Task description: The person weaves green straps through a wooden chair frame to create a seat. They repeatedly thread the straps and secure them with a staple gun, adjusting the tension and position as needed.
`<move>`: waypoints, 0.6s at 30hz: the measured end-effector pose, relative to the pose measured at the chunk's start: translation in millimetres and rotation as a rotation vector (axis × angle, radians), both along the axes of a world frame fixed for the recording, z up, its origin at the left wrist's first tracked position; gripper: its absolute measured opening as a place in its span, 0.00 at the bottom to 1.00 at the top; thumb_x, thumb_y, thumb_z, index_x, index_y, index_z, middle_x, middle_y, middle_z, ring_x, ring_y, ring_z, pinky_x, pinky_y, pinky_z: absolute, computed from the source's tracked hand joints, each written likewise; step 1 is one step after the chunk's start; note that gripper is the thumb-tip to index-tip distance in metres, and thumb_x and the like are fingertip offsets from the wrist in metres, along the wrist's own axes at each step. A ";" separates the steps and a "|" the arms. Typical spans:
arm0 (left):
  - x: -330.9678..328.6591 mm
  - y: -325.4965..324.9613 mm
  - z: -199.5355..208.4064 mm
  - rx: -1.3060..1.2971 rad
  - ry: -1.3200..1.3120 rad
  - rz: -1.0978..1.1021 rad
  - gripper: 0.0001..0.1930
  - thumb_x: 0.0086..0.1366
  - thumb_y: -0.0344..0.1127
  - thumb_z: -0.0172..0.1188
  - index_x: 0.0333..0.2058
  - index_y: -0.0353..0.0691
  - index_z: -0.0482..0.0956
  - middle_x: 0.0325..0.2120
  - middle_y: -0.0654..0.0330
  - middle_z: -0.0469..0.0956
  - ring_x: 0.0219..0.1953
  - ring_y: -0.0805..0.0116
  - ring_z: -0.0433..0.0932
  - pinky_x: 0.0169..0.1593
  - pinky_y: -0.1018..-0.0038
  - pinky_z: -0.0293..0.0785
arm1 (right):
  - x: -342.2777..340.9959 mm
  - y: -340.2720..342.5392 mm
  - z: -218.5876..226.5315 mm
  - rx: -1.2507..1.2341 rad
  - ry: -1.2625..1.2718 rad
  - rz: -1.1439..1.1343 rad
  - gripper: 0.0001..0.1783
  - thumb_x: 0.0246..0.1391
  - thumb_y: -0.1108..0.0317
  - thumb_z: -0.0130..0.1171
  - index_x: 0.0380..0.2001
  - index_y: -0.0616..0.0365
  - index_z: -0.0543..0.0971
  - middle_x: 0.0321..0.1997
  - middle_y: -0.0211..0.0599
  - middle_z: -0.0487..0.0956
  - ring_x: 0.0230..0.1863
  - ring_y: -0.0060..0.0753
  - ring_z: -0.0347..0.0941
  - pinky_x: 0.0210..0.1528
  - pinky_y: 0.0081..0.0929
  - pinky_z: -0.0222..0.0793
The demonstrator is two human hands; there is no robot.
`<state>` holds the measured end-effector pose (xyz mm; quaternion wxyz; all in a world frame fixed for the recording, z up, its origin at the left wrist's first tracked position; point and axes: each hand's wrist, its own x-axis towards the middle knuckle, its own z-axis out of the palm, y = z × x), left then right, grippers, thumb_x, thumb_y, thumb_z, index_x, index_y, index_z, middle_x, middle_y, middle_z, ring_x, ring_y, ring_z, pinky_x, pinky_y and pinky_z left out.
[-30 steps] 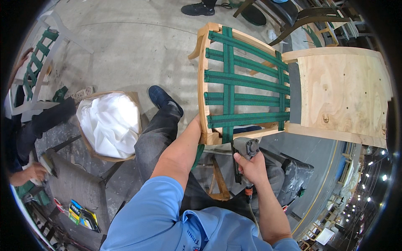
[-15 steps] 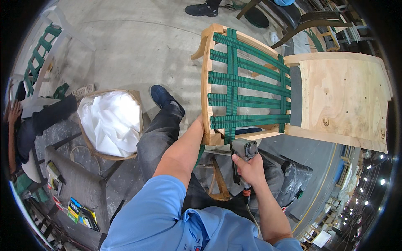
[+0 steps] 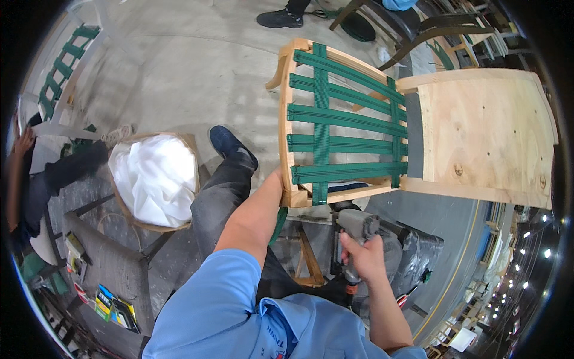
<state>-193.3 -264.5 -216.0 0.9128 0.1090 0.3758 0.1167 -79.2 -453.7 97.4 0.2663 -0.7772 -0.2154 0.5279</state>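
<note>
A wooden chair frame (image 3: 286,119) lies in front of me, its seat opening crossed by woven green webbing straps (image 3: 344,143). My left hand (image 3: 280,186) grips the frame's near left corner; the fingers are partly hidden behind the wood. My right hand (image 3: 362,257) is closed around the handle of a grey staple gun (image 3: 354,226), whose nose points up at the frame's near rail just below the webbing. A plywood panel (image 3: 484,137) adjoins the frame on the right.
A cardboard box with white padding (image 3: 154,178) stands to my left by my dark shoe (image 3: 230,143). Another person sits at the far left edge (image 3: 36,173). Someone's black shoe (image 3: 278,18) is at the top. Dark chair frames (image 3: 430,30) stand beyond.
The chair frame and staple gun have hardly moved. The person at the far left has shifted, their hand now raised higher.
</note>
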 end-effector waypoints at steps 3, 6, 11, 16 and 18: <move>-8.6 -1.8 4.4 0.072 0.069 -0.023 0.15 0.70 0.42 0.56 0.44 0.37 0.84 0.41 0.50 0.85 0.42 0.58 0.86 0.43 0.62 0.83 | 24.7 -29.5 31.1 0.071 -0.035 -0.033 0.13 0.59 0.70 0.67 0.45 0.61 0.78 0.31 0.29 0.80 0.23 0.21 0.74 0.24 0.22 0.70; -26.8 -2.9 13.3 0.307 0.334 -0.170 0.15 0.70 0.42 0.56 0.44 0.37 0.84 0.42 0.50 0.85 0.42 0.59 0.86 0.43 0.62 0.83 | 43.4 -56.8 57.5 0.135 -0.074 -0.075 0.13 0.59 0.71 0.67 0.46 0.61 0.78 0.30 0.28 0.79 0.23 0.21 0.75 0.24 0.22 0.70; -67.9 -18.1 53.4 0.574 1.214 -0.593 0.14 0.64 0.43 0.63 0.32 0.37 0.88 0.37 0.46 0.86 0.38 0.54 0.87 0.40 0.63 0.82 | 57.2 -93.7 71.1 0.214 -0.055 -0.159 0.12 0.59 0.71 0.66 0.45 0.64 0.78 0.30 0.30 0.79 0.22 0.21 0.74 0.23 0.22 0.70; -79.3 -112.0 89.8 0.067 0.786 -0.463 0.30 0.66 0.44 0.63 0.64 0.43 0.69 0.57 0.49 0.78 0.55 0.42 0.79 0.49 0.45 0.78 | 69.3 -111.9 61.3 0.277 0.058 -0.168 0.11 0.59 0.68 0.67 0.41 0.62 0.80 0.27 0.29 0.79 0.20 0.21 0.73 0.22 0.23 0.70; -54.4 -141.5 113.8 0.241 0.623 -0.483 0.38 0.68 0.41 0.62 0.73 0.50 0.55 0.66 0.48 0.67 0.63 0.39 0.71 0.60 0.42 0.67 | 72.8 -117.8 55.8 0.318 0.088 -0.171 0.12 0.59 0.67 0.68 0.41 0.62 0.81 0.27 0.29 0.79 0.20 0.21 0.73 0.21 0.23 0.69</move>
